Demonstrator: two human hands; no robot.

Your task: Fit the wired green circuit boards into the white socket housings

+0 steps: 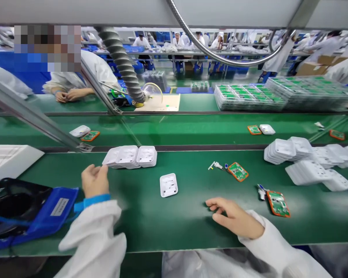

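Note:
My left hand point(95, 181), in a blue wrist strap point(96, 199), is beside the leftmost of the white plastic housings point(124, 156) stacked along the belt edge. Its fingers are bent together, and what they hold, if anything, is hidden. A single white housing point(168, 185) lies face up on the green bench between my hands. My right hand point(234, 217) is held over the bench, holding nothing, with its fingers loosely apart. To its right is a green circuit board point(278, 203) in an orange frame, wired to a small white connector point(261, 193). A similar board point(238, 172) lies farther back.
More white housings point(304, 173) are piled at the right. A black fan with a blue frame point(46, 212) and a white box point(11, 160) occupy the left. Beyond the belt point(176, 129) stand trays of boards point(249, 96), a ribbed hose point(121, 61) and a co-worker's hands point(72, 94).

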